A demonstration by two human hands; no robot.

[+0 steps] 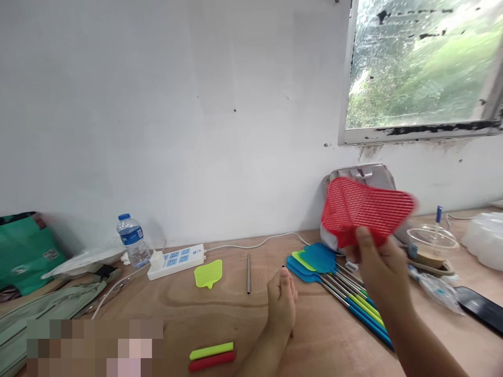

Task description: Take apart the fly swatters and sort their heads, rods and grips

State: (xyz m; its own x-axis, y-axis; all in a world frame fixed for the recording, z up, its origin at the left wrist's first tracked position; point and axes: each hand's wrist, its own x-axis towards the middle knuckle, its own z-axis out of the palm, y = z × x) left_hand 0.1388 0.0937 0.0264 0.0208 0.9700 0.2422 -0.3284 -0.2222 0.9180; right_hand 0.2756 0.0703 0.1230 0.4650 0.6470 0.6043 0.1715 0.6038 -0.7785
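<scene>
Nearest on the bench (168, 309), a lime handle (211, 351) and red handle (212, 361) lie side by side. Beyond, the left hand (281, 301) is curled around a thin piece (283, 266), mostly hidden. The right hand (379, 267) pinches a red swatter head (365, 207), raised before a backpack (377, 173) by the wall (251, 131).

Your brown wood-grain tabletop (236, 314) spans the lower frame. On it you have a power strip (176, 262) and water bottle (132, 242) towards the left, a lime fly-swatter head (208, 273) and metal tube (248, 275) near centre, two handle grips (212, 351) at bottom centre, fly swatters (320, 259) right of centre, a smartphone (481, 310) lower right.
</scene>
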